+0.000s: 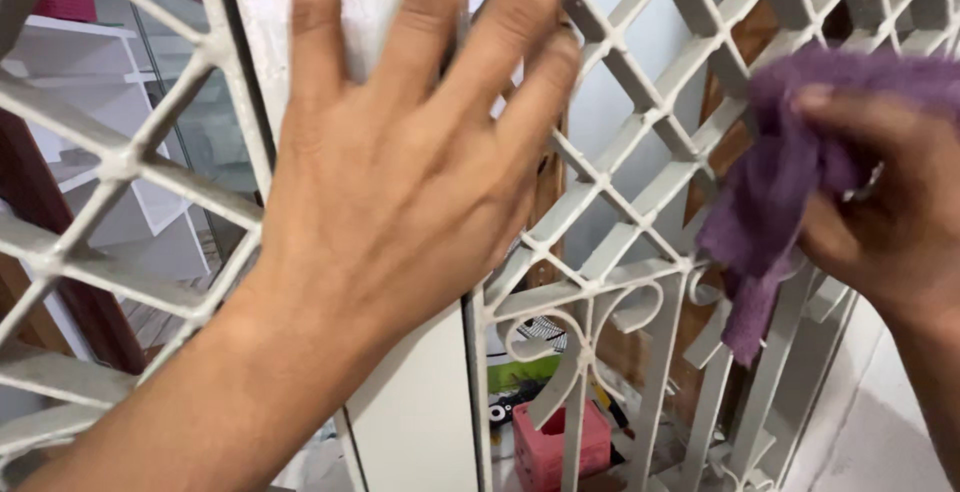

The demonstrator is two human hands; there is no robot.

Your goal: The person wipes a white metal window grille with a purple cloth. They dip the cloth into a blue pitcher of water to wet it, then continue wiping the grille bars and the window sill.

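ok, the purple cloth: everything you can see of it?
The purple cloth is soft and fuzzy, like terry or microfibre, crumpled into a bunch. The right hand grips it and presses it against the white diamond-lattice metal grille at the right of the view. A loose tail hangs below the hand, over the grille's scrollwork. No stains can be made out.

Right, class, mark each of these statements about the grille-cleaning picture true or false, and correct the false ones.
1. The right hand holds a purple cloth. True.
2. The left hand grips a spray bottle. False: it is open, fingers spread, flat against the white frame.
3. The metal grille is painted black. False: it is off-white.
4. A pink box shows behind the lower grille. True.
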